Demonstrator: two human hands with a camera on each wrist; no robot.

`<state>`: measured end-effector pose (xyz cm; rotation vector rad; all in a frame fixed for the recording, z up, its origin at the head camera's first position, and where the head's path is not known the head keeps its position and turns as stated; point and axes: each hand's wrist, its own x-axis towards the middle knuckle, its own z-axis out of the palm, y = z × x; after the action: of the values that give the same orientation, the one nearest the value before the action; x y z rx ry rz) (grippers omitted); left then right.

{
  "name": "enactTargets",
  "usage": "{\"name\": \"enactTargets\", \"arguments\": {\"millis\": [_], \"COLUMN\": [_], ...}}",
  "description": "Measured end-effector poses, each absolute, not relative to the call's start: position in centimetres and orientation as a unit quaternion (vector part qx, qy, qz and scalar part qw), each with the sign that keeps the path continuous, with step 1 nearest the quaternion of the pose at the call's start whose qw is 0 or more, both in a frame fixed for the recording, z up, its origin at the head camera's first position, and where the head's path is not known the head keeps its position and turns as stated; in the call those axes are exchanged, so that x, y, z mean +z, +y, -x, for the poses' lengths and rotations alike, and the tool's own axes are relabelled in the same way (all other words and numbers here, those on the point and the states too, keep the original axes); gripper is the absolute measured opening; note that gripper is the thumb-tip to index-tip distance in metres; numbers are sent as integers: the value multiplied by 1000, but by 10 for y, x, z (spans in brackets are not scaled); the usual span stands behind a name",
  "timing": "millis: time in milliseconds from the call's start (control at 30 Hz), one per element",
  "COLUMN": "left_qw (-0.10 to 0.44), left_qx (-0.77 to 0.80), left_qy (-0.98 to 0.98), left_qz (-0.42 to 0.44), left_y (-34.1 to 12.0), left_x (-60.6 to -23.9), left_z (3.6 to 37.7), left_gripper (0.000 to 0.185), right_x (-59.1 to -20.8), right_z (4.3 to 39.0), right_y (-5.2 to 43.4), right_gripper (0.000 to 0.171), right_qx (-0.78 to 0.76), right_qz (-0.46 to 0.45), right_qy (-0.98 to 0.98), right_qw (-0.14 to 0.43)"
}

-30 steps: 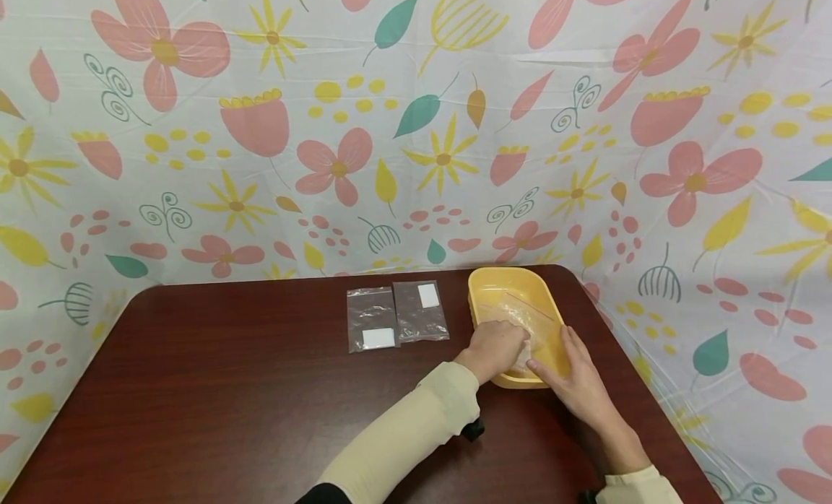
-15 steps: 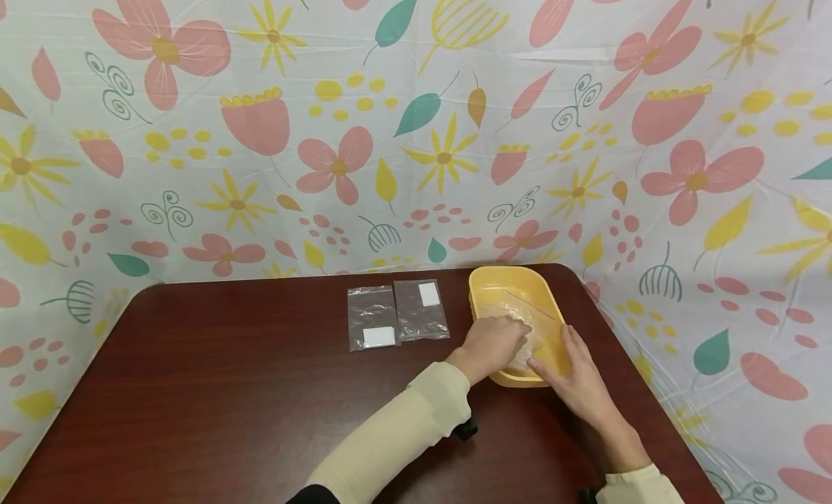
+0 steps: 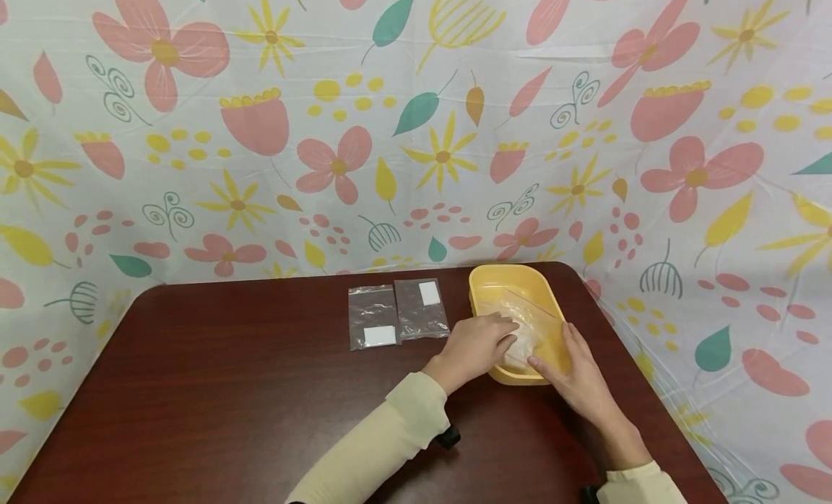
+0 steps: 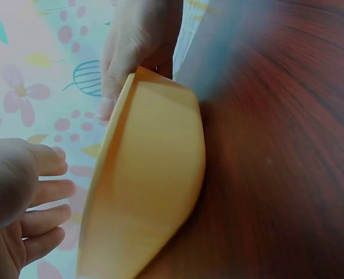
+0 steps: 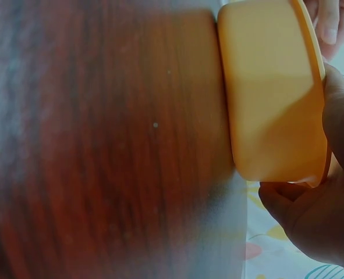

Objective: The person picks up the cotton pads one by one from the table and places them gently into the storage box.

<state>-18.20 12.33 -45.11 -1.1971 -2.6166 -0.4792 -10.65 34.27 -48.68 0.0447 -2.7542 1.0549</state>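
Tabletop: tray (image 3: 479,287) between hands (touching).

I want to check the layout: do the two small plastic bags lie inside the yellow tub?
No, both small plastic bags lie flat on the table, left of the yellow tub.

table (image 5: 102,145) blurred in wrist views, bag labels (image 3: 380,336) unreadable

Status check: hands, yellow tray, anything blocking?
Left hand open over clear plastic bag. Right hand grips yellow plastic tray rim. Nothing blocking.
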Motion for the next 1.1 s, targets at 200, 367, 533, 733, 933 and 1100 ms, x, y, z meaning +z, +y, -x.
{"name": "enactTargets", "arguments": {"millis": [200, 367, 533, 733, 933, 1100], "left_qw": [119, 129, 130, 117, 104, 98], "left_qx": [-187, -241, -277, -284, -301, -315], "left_qy": [-889, -878, -872, -886, -897, -902], "left_qz": [401, 392, 383, 349, 306, 278], "left_y": [110, 93, 73, 48, 21, 0], "left_x": [-459, -466, -477, -484, -488, -493], "left_z": [180, 179, 183, 187, 195, 205], "left_gripper": [32, 32, 34, 36, 37, 36], "right_x": [-488, -490, -489, -488, -489, -489], "right_z": [107, 108, 108, 108, 108, 109], "right_y": [343, 343, 343, 343, 343, 343], "right_gripper": [102, 102, 102, 102, 103, 103], "right_qx": [355, 353, 355, 357, 355, 355], "right_qz": [-11, -9, -9, -4, -3, -3], "right_qy": [-930, -931, -930, -930, -931, -931], "right_qw": [93, 96, 97, 88, 87, 86]}}
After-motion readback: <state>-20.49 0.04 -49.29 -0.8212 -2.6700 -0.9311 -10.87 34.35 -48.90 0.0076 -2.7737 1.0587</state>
